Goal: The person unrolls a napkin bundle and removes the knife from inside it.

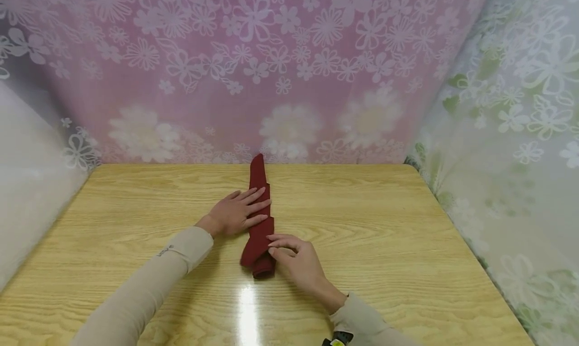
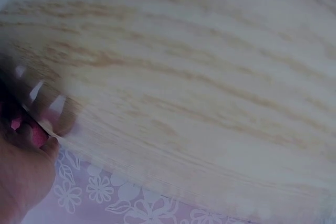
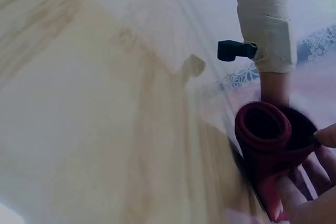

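Note:
A dark red cloth, rolled into a long narrow tube, lies lengthwise on the wooden table, its far tip by the back edge. My left hand rests on its middle from the left, fingers spread across it. At the near end my right hand pinches the right side of the cloth between thumb and fingers. The right wrist view shows the round coiled end of the cloth roll and a loose flap beside it, held by the right hand. Only part of the left hand appears in the left wrist view.
Around the cloth spreads the wood-grain table. Behind it hangs a pink flowered curtain, and a pale flowered sheet borders the right side. A dark band circles the right wrist.

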`<state>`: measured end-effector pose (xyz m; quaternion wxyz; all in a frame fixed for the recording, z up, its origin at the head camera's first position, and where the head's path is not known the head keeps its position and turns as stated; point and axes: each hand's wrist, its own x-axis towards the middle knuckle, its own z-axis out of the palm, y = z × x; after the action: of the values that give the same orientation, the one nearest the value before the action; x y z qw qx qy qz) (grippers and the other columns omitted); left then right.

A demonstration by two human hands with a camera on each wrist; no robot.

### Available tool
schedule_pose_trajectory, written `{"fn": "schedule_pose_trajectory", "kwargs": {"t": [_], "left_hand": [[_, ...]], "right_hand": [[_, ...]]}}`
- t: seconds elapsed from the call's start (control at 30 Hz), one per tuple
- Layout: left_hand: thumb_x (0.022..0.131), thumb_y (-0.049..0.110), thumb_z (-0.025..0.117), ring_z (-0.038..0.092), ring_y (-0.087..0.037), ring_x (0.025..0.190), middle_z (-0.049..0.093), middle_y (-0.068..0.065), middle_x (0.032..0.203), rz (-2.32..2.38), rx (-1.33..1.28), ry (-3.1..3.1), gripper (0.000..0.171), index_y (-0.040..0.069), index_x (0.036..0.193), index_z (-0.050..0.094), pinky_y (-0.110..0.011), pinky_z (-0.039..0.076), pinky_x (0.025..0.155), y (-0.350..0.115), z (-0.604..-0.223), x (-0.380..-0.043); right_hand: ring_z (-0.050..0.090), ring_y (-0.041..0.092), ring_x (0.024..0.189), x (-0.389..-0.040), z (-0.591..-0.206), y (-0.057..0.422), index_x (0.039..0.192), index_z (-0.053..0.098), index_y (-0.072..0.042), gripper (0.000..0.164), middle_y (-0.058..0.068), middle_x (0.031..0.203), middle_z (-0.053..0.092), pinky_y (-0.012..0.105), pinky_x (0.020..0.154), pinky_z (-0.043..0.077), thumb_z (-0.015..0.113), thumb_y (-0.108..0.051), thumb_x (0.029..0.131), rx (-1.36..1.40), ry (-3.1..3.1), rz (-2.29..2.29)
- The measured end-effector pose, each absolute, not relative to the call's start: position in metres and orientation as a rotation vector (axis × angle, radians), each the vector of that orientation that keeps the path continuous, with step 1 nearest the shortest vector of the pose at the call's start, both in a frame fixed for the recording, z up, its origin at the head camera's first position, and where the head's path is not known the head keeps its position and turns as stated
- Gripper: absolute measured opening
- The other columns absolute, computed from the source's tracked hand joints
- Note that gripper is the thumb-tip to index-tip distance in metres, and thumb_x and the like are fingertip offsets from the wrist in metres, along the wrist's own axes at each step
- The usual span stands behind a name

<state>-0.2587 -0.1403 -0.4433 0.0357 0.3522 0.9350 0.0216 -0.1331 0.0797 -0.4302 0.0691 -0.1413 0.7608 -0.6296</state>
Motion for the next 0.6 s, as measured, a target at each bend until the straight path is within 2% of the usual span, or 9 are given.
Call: {"fn": "schedule_pose_trajectory", "kwargs": {"t": [0.17, 0.37, 0.6], "left_hand": [[0.100, 0.058, 0.023, 0.011, -0.021, 0.144, 0.010, -0.001, 0.159, 0.036, 1.057, 2.886, 0.059, 0.030, 0.152, 0.027, -0.048, 0.015, 0.114, -0.137, -0.440, -0.259], [0.101, 0.056, 0.023, 0.011, -0.023, 0.144, 0.011, -0.003, 0.159, 0.055, 1.076, 2.866, 0.059, 0.028, 0.152, 0.027, -0.050, 0.016, 0.113, -0.133, -0.439, -0.258], [0.102, 0.055, 0.023, 0.009, -0.022, 0.144, 0.010, -0.003, 0.159, 0.024, 1.055, 2.865, 0.058, 0.028, 0.153, 0.025, -0.049, 0.017, 0.113, -0.136, -0.440, -0.256]], "right_hand": [[0.053, 0.017, 0.118, -0.136, -0.429, 0.083, 0.096, 0.072, -0.009, 0.008, 0.000, 0.121, 0.061, 0.032, 0.092, 0.049, 0.067, -0.012, 0.091, -0.507, 2.348, -1.843], [0.052, 0.014, 0.115, -0.132, -0.428, 0.082, 0.091, 0.069, -0.018, 0.004, -0.004, 0.121, 0.059, 0.034, 0.093, 0.047, 0.069, -0.017, 0.088, -0.827, 2.808, -1.242], [0.051, 0.016, 0.114, -0.132, -0.416, 0.079, 0.106, 0.066, -0.018, 0.024, -0.002, 0.125, 0.054, 0.032, 0.087, 0.050, 0.072, -0.027, 0.085, -1.023, 2.985, -0.805]]}}
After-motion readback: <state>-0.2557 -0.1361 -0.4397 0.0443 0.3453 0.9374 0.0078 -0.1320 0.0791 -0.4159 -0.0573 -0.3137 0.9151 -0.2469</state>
